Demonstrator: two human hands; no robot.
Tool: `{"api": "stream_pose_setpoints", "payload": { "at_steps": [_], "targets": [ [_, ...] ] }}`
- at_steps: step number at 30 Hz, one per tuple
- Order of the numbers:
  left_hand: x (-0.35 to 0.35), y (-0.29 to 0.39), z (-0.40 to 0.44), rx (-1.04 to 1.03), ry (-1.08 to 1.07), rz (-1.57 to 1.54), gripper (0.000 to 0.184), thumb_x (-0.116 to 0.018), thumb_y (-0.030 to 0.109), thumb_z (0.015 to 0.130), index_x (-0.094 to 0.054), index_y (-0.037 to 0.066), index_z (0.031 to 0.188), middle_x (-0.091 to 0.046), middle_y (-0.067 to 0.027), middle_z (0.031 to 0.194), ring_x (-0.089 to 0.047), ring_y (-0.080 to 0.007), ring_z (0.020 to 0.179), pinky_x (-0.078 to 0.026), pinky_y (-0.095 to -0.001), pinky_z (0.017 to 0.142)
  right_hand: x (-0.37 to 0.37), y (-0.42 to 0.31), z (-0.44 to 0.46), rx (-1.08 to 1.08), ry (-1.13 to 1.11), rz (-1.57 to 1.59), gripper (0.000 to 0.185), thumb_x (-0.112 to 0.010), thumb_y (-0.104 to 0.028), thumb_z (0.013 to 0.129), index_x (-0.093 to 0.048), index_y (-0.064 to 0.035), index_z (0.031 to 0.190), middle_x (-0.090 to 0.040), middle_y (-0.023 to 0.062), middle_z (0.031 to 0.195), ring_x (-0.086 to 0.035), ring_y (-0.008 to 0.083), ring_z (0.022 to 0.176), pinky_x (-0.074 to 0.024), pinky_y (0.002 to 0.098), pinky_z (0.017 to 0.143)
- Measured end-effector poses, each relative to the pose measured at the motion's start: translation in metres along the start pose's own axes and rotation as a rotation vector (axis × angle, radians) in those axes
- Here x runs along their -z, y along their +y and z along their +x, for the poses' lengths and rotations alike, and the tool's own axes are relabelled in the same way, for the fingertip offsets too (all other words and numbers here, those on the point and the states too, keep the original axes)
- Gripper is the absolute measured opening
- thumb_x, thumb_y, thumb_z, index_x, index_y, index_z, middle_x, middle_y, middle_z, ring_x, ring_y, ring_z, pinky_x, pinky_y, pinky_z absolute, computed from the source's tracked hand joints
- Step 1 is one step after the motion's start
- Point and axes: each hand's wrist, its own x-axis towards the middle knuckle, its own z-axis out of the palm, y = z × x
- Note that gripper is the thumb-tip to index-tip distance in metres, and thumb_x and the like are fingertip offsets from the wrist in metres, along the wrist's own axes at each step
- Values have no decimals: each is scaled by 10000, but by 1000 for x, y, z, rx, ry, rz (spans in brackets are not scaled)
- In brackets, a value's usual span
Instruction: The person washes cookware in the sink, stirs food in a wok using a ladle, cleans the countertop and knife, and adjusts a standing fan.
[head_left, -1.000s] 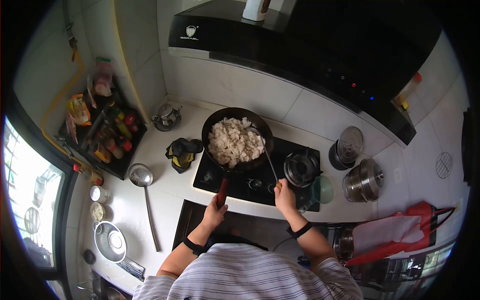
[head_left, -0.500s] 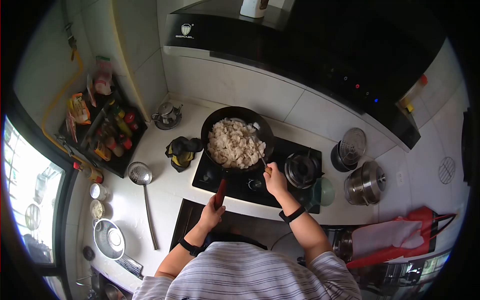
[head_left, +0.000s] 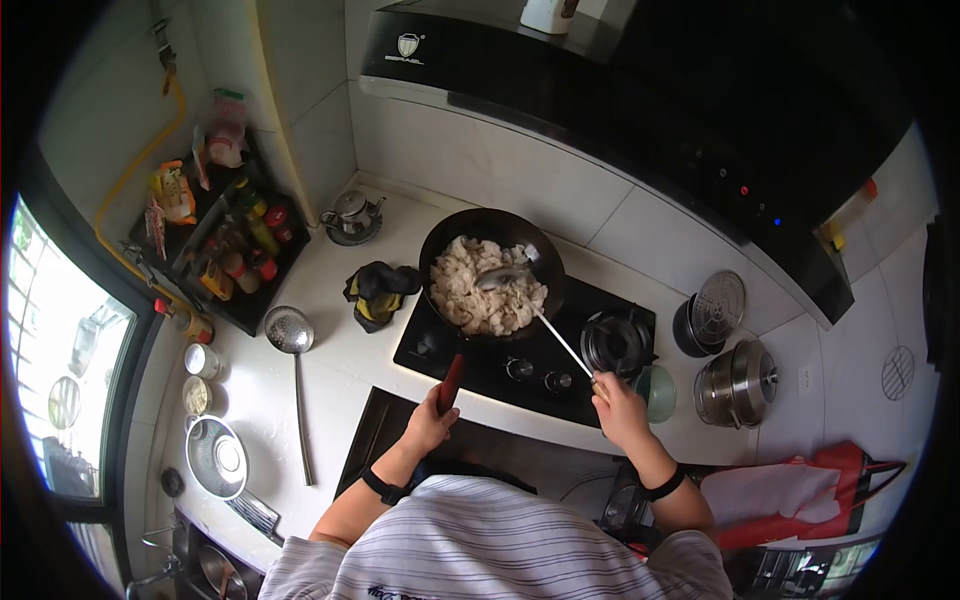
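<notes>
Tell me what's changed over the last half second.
The right hand has drawn back rightward from the wok; the utensil it holds, its head mostly hidden before, now shows over the pale food. Nothing newly grasped or released; the left hand still grips the wok handle.

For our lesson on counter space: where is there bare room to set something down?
One wide bare patch of counter is between the long-handled ladle and the stove; a smaller one, between teapot and wok. Crowded: the left side, with jars and strainer, and right of the stove, around the steel pot.
</notes>
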Motion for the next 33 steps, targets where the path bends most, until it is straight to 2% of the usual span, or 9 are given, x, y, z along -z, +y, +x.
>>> {"api": "stream_pose_setpoints", "payload": {
  "at_steps": [4, 5, 8, 17, 20, 26, 28, 31, 33],
  "targets": [
    [-1, -7, 3, -15, -3, -24, 618, -621, 185, 821, -343, 50, 1357, -605, -156, 931, -613, -190, 589, -514, -298, 517, -26, -5, -10, -118, -169, -101, 372, -637, -125, 780, -498, -141, 1124, -617, 133, 940, -615, 357, 825, -497, 444, 653],
    [0, -6, 3, -5, -3, -16, 619, -622, 184, 820, -344, 53, 1357, -603, -150, 929, -611, -185, 594, -516, -294, 516, -46, 5, -9, -40, -83, -81, 364, -620, -171, 797, -471, -166, 1129, -595, 131, 852, -619, 379, 695, -498, 475, 584],
    [-1, 3, 0, 14, 5, -9, 620, -624, 183, 818, -346, 59, 1358, -598, -136, 920, -600, -172, 588, -512, -287, 513, -68, 9, 10, -109, -48, -129, 332, -618, -169, 801, -473, -158, 1100, -595, 139, 850, -617, 380, 688, -497, 472, 580],
    [1, 3, -2, 33, -17, 11, 624, -619, 181, 818, -339, 54, 1361, -596, -161, 966, -609, -195, 601, -510, -294, 525, 33, 20, 0, -105, 8, -36, 358, -640, -113, 778, -511, -138, 1110, -639, 124, 923, -618, 350, 835, -495, 432, 674],
    [1, 3, 0, 33, 1, 7, 597, -613, 155, 833, -346, 65, 1358, -564, -83, 891, -556, -139, 584, -496, -274, 517, 62, 7, -10, -121, -60, -20, 339, -640, -109, 777, -518, -138, 1091, -646, 122, 900, -618, 349, 834, -492, 434, 670],
    [1, 5, -1, 32, 17, 7, 596, -618, 161, 830, -351, 54, 1352, -569, -74, 879, -559, -133, 604, -498, -272, 521, 14, 19, -1, -156, -81, -33, 292, -636, -130, 787, -527, -143, 1058, -648, 128, 895, -617, 356, 830, -489, 430, 688],
    [5, 2, 1, 41, -43, 30, 600, -621, 202, 839, -353, 64, 1358, -609, -140, 991, -608, -177, 648, -521, -291, 576, 8, 22, 6, -169, -22, -39, 297, -642, -136, 786, -534, -147, 1063, -643, 139, 910, -614, 362, 835, -487, 430, 690],
    [12, -16, -1, -75, -73, -18, 538, -591, 286, 881, -399, 71, 1336, -628, -124, 948, -607, -166, 671, -513, -293, 617, 9, 31, 10, -208, 35, 63, 303, -649, -149, 791, -539, -138, 1073, -641, 157, 888, -612, 386, 816, -486, 445, 674],
    [18, -50, -2, -174, 153, 172, 499, -504, 424, 916, -496, 66, 1264, -649, -153, 890, -628, -204, 739, -497, -327, 714, -4, 43, 21, -166, 72, 155, 300, -627, -103, 802, -537, -127, 1087, -641, 169, 904, -618, 387, 840, -490, 427, 696]
  ]
}}
